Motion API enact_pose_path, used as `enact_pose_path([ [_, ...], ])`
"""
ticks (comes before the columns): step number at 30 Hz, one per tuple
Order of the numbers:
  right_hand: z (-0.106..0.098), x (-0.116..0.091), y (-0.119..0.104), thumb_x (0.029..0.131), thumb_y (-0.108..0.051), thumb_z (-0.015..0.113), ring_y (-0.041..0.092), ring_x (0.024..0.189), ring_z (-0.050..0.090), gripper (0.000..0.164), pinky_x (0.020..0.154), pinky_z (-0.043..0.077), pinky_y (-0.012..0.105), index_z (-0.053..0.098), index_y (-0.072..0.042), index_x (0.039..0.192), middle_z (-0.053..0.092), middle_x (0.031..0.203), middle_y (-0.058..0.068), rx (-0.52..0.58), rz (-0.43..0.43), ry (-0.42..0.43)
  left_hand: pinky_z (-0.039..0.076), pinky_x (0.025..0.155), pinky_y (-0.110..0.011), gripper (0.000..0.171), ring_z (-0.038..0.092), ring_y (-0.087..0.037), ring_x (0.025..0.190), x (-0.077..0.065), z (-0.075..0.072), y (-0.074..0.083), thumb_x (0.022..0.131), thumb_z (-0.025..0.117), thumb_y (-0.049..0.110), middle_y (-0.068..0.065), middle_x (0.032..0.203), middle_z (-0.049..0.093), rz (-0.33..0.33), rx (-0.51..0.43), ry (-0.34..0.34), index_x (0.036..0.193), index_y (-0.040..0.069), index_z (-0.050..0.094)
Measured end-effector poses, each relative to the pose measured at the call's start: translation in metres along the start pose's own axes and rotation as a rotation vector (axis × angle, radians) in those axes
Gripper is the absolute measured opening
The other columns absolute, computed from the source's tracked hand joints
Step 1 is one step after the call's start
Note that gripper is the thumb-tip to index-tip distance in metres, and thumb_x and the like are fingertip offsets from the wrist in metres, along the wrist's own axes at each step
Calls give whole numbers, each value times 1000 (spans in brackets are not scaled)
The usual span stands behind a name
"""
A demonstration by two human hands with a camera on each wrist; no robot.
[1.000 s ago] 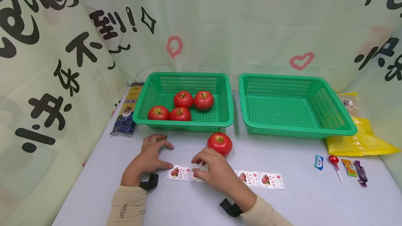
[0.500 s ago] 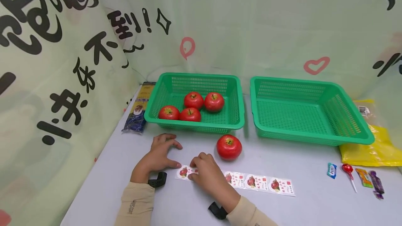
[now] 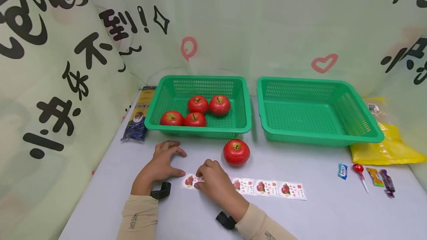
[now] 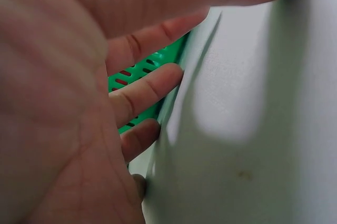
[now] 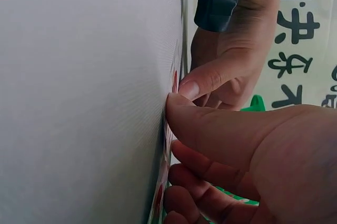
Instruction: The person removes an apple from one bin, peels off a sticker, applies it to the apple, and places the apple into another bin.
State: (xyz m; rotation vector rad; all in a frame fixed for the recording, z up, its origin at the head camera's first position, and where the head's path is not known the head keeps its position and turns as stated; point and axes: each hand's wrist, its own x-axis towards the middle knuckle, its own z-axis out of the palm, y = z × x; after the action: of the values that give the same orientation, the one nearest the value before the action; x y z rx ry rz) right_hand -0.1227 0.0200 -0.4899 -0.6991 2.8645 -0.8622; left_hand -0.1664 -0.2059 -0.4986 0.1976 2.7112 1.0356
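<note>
A strip of white stickers (image 3: 265,187) printed with red fruit lies across the table in the head view. My left hand (image 3: 162,161) rests on the table with its thumb tip at the strip's left end and its fingers loosely spread. My right hand (image 3: 215,180) pinches at the strip with thumb and fingertips, close to its left end, and covers part of it. In the right wrist view the thumb (image 5: 181,116) meets the strip's edge, near the left thumb (image 5: 210,77). A red apple (image 3: 236,152) sits on the table just beyond my right hand.
Behind the hands, a green basket (image 3: 200,132) holds several red apples. Another green basket (image 3: 320,138) stands to its right. A blue-and-gold packet (image 3: 136,117) lies at left. At right are a yellow bag (image 3: 388,149), a lollipop (image 3: 358,169) and small wrapped candies (image 3: 375,177).
My right hand has moved left along the sticker strip, and its thumb and fingers have come together at it. My left hand stays at the strip's end. The head view swung and came back.
</note>
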Motion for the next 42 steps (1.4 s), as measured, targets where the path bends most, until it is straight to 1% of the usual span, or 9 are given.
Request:
enact_pose_path([
  [4, 0, 5, -6, 81, -15, 92, 19, 91, 56, 22, 81, 55, 29, 77, -8, 96, 62, 93, 1, -27, -20, -18, 30, 121, -70, 46, 21, -44, 153, -4, -7, -4, 74, 95, 19, -14, 161, 44, 15, 6, 13, 114, 20, 72],
  [7, 0, 6, -9, 82, -16, 92, 19, 92, 55, 22, 82, 55, 30, 76, -9, 96, 61, 94, 1, -46, -24, -27, 30, 120, -71, 47, 21, -45, 152, -6, -9, -7, 74, 95, 19, -16, 161, 44, 34, 12, 19, 115, 19, 72],
  [12, 3, 6, -9, 82, -17, 92, 19, 93, 54, 23, 83, 55, 30, 75, -10, 96, 60, 94, 1, -60, -18, -38, 31, 120, -72, 47, 21, -46, 151, -7, -8, -7, 74, 96, 19, -16, 161, 44, 26, 5, 13, 114, 18, 72],
  [16, 3, 4, -7, 82, -18, 91, 18, 93, 53, 23, 83, 56, 31, 75, -11, 97, 60, 94, 0, -61, -23, -29, 31, 120, -71, 47, 21, -45, 151, -7, -7, -6, 73, 96, 18, -16, 161, 44, 20, 3, 9, 114, 19, 73],
  [22, 2, 4, -5, 83, -17, 91, 18, 89, 52, 22, 82, 53, 31, 74, -11, 95, 59, 92, 1, -57, -34, -17, 31, 120, -72, 47, 22, -45, 151, -4, -6, -4, 74, 96, 18, -17, 160, 44, 31, 6, 11, 115, 18, 73],
  [28, 2, 4, -4, 83, -16, 91, 20, 91, 53, 24, 83, 53, 32, 73, -8, 97, 59, 93, 4, -40, 9, -25, 31, 120, -72, 48, 21, -45, 152, -3, -4, -3, 73, 96, 18, -17, 161, 43, 29, 2, 6, 115, 18, 73],
  [32, 1, 2, -4, 83, -17, 91, 19, 92, 52, 24, 83, 53, 31, 74, -8, 98, 59, 93, 3, -40, 27, -27, 32, 120, -71, 49, 21, -44, 151, -2, -3, -3, 73, 96, 19, -17, 161, 43, 30, 5, 3, 115, 19, 73],
  [38, 2, 1, -3, 84, -17, 90, 17, 89, 51, 19, 81, 52, 30, 74, -12, 91, 57, 90, 0, -50, 0, -20, 31, 120, -71, 49, 21, -44, 151, -1, -2, -2, 73, 97, 19, -16, 161, 43, 28, 3, -5, 116, 19, 73],
  [42, 2, 0, -2, 85, -16, 90, 15, 88, 49, 20, 76, 50, 28, 70, -16, 86, 55, 88, -2, -50, -18, -28, 31, 121, -71, 49, 20, -44, 152, -1, -1, -1, 73, 97, 19, -15, 161, 43, 29, 6, -8, 115, 20, 73],
])
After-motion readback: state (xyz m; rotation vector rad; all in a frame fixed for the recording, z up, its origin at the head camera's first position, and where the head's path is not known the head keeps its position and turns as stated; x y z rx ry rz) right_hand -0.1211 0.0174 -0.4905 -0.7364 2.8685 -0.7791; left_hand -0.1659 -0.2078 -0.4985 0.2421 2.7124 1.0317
